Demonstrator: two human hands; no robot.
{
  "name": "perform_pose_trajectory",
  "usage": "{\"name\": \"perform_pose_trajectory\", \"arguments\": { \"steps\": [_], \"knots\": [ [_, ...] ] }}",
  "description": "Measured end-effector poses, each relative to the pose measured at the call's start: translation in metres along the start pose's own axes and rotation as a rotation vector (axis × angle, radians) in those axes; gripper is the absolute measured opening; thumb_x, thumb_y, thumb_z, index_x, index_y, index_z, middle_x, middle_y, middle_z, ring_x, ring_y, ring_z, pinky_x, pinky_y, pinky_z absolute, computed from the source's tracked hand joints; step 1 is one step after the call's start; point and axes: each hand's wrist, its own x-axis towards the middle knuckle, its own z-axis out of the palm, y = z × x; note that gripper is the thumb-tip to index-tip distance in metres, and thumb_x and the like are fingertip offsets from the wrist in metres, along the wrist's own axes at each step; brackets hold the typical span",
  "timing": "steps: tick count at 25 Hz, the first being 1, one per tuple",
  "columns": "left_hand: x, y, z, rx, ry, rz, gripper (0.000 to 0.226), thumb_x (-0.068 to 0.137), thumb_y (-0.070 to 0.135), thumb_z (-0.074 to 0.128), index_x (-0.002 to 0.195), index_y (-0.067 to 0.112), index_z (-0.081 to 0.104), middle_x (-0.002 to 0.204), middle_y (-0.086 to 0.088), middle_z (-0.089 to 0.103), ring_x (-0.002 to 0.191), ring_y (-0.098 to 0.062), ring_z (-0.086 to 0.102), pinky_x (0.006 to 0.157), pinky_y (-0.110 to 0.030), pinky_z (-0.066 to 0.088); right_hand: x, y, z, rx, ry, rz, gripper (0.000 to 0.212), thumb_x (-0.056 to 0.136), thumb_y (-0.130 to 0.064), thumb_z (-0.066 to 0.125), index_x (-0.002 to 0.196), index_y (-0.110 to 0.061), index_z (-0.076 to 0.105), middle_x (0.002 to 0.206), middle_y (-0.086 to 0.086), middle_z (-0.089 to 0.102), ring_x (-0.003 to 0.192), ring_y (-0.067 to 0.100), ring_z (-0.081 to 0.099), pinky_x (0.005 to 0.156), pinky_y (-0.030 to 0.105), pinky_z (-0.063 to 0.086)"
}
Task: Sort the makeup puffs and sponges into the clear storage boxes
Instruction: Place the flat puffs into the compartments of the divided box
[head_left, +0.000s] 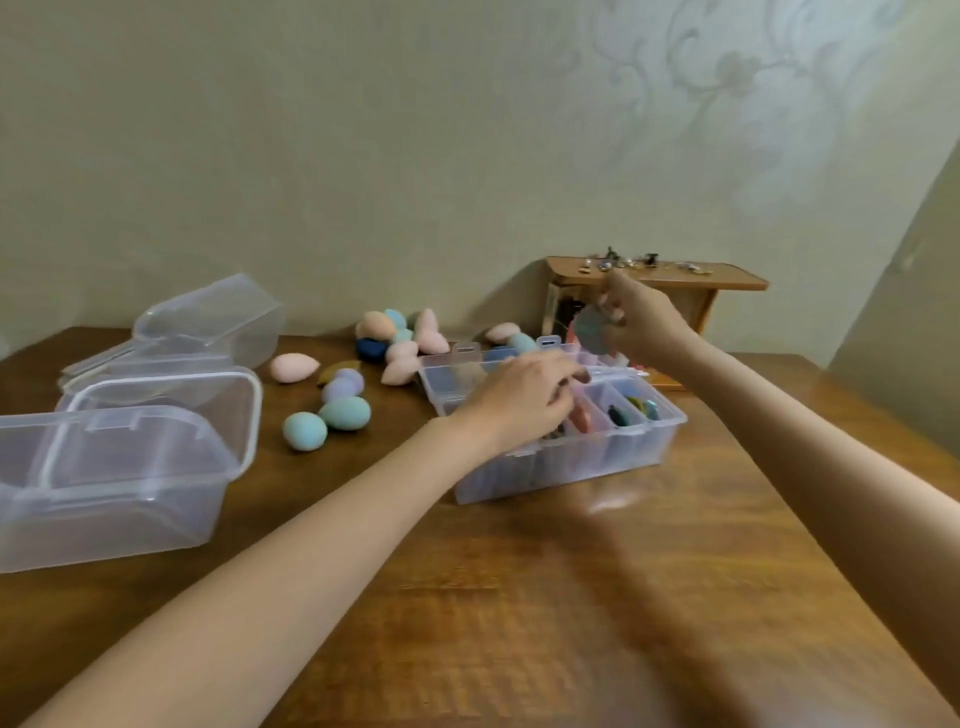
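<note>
A clear divided box (566, 467) stands open in the middle of the wooden table, with flat puffs (636, 408) upright in its right compartments. My left hand (524, 397) reaches into the box, fingers curled over a reddish puff (577, 418). My right hand (636, 317) is raised behind the box and pinches a round grey-green puff (591, 332). Several egg-shaped sponges lie loose on the table: two teal ones (327, 423), a lilac one (343, 385), a pink one (293, 367) and a pile (402, 340) behind the box.
Two large clear tubs (119, 493) with open lids stand at the left, one (208, 322) further back. A small wooden shelf (660, 283) with trinkets on top stands against the wall behind the box. The wall closes the far side.
</note>
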Motion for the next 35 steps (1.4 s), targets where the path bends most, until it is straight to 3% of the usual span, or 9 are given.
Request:
{"name": "perform_pose_trajectory", "arguments": {
  "steps": [2, 4, 6, 8, 13, 18, 27, 32, 35],
  "knots": [
    [0.024, 0.012, 0.018, 0.025, -0.153, -0.002, 0.035, 0.091, 0.011, 0.046, 0.124, 0.012, 0.057, 0.137, -0.016, 0.050, 0.128, -0.031, 0.044, 0.100, -0.045, 0.042, -0.017, 0.030, -0.008, 0.047, 0.013, 0.085, 0.034, 0.083, 0.003, 0.056, 0.115, -0.002, 0.047, 0.101, 0.010, 0.055, 0.086, 0.024, 0.051, 0.069, 0.029, 0.039],
    [0.043, 0.019, 0.033, 0.067, -0.287, -0.030, 0.036, 0.090, 0.016, 0.045, 0.124, 0.012, 0.056, 0.131, -0.017, 0.051, 0.125, -0.037, 0.045, 0.096, -0.046, 0.043, -0.027, 0.051, -0.010, 0.093, 0.017, 0.147, 0.032, 0.083, 0.002, 0.056, 0.113, -0.004, 0.046, 0.096, 0.007, 0.050, 0.084, 0.022, 0.051, 0.063, 0.031, 0.045],
    [0.056, 0.022, 0.045, 0.108, -0.388, -0.042, 0.034, 0.090, 0.019, 0.044, 0.121, 0.012, 0.055, 0.120, -0.016, 0.053, 0.118, -0.038, 0.048, 0.091, -0.044, 0.042, -0.034, 0.065, -0.008, 0.157, 0.000, 0.175, 0.029, 0.084, 0.002, 0.057, 0.109, -0.008, 0.046, 0.095, 0.005, 0.049, 0.081, 0.021, 0.055, 0.056, 0.025, 0.051],
    [0.063, 0.022, 0.053, 0.120, -0.431, -0.038, 0.037, 0.090, 0.021, 0.043, 0.126, 0.018, 0.051, 0.133, -0.021, 0.049, 0.126, -0.038, 0.042, 0.098, -0.049, 0.040, -0.038, 0.073, -0.006, 0.217, 0.005, 0.169, 0.027, 0.085, 0.000, 0.059, 0.103, -0.013, 0.044, 0.088, 0.000, 0.048, 0.070, 0.014, 0.057, 0.051, 0.018, 0.050],
    [0.066, 0.016, 0.057, 0.091, -0.390, 0.044, 0.039, 0.093, 0.029, 0.042, 0.131, 0.024, 0.049, 0.145, -0.006, 0.042, 0.136, -0.032, 0.029, 0.107, -0.058, 0.030, -0.040, 0.078, 0.001, 0.248, 0.051, 0.086, 0.028, 0.085, -0.004, 0.060, 0.098, -0.017, 0.039, 0.085, -0.002, 0.049, 0.062, 0.005, 0.055, 0.041, 0.011, 0.047],
    [0.064, 0.013, 0.059, 0.143, -0.365, 0.051, 0.041, 0.094, 0.038, 0.041, 0.130, 0.020, 0.050, 0.150, -0.009, 0.033, 0.140, -0.037, 0.017, 0.111, -0.057, 0.023, -0.040, 0.076, 0.005, 0.218, 0.124, 0.027, 0.029, 0.084, -0.004, 0.062, 0.108, -0.008, 0.046, 0.095, 0.000, 0.050, 0.077, 0.011, 0.052, 0.054, 0.011, 0.040],
    [0.058, 0.018, 0.053, 0.125, -0.371, -0.010, 0.024, 0.096, 0.033, 0.040, 0.108, 0.015, 0.051, 0.129, -0.013, 0.050, 0.127, -0.025, 0.038, 0.102, -0.046, 0.036, -0.037, 0.068, 0.007, -0.147, -0.247, 0.025, 0.023, 0.085, -0.010, 0.063, 0.106, -0.002, 0.058, 0.108, 0.014, 0.064, 0.087, 0.019, 0.056, 0.075, 0.023, 0.047],
    [0.055, 0.015, 0.055, 0.112, -0.363, 0.019, 0.028, 0.097, 0.032, 0.039, 0.116, 0.016, 0.052, 0.131, -0.010, 0.052, 0.129, -0.024, 0.037, 0.107, -0.046, 0.032, -0.036, 0.056, 0.006, -0.351, -0.243, -0.049, 0.020, 0.089, -0.011, 0.058, 0.105, 0.000, 0.061, 0.103, 0.015, 0.065, 0.090, 0.024, 0.061, 0.074, 0.024, 0.045],
    [0.048, 0.018, 0.048, 0.121, -0.316, 0.052, 0.028, 0.097, 0.029, 0.040, 0.116, 0.013, 0.054, 0.135, -0.010, 0.049, 0.131, -0.026, 0.036, 0.109, -0.045, 0.031, -0.034, 0.052, 0.011, -0.426, -0.290, -0.046, 0.019, 0.090, -0.011, 0.055, 0.102, 0.000, 0.065, 0.099, 0.012, 0.057, 0.085, 0.016, 0.049, 0.080, 0.026, 0.045]
  ]
}}
